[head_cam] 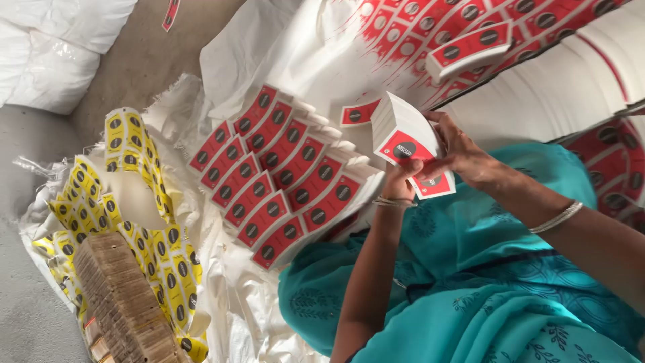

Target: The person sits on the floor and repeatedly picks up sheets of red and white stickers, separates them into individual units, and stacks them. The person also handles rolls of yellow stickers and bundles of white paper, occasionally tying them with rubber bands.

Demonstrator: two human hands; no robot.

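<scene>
Hands: left hand (402, 180) and right hand (459, 156) both clamp a stack of red labels (403, 134), held above the lap.
Handling: probably light, stiff as a block, slippery between sheets; best gripped across opposite edges.
Beyond: rows of label stacks (282, 175) on a white sack (295, 47).

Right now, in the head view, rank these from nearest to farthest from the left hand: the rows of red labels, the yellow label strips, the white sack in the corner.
From the left hand:
1. Rows of red labels, right beside it on the cloth.
2. Yellow label strips, farther across the floor.
3. White sack, far top corner.
</scene>
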